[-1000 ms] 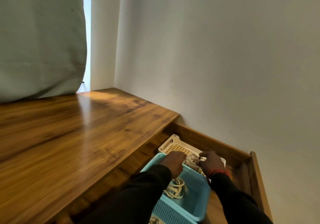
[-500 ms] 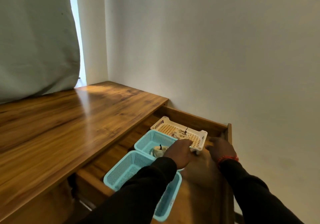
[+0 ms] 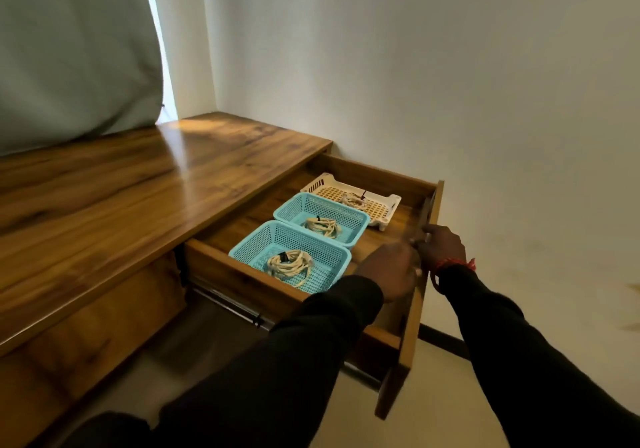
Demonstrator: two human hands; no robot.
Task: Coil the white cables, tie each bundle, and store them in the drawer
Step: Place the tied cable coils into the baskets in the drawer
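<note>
The drawer [image 3: 408, 323] stands open at centre frame under the bench [image 3: 138, 187]. Three baskets each hold a tied cable bundle [image 3: 289, 264]. Both hands, left [image 3: 389, 271] and right [image 3: 443, 245], meet at the drawer's front panel; blur hides whether the fingers grip it.

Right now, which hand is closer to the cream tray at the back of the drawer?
The right hand. It rests on the drawer front, just right of the cream tray; the left hand sits nearer the person, beside the blue baskets.
</note>
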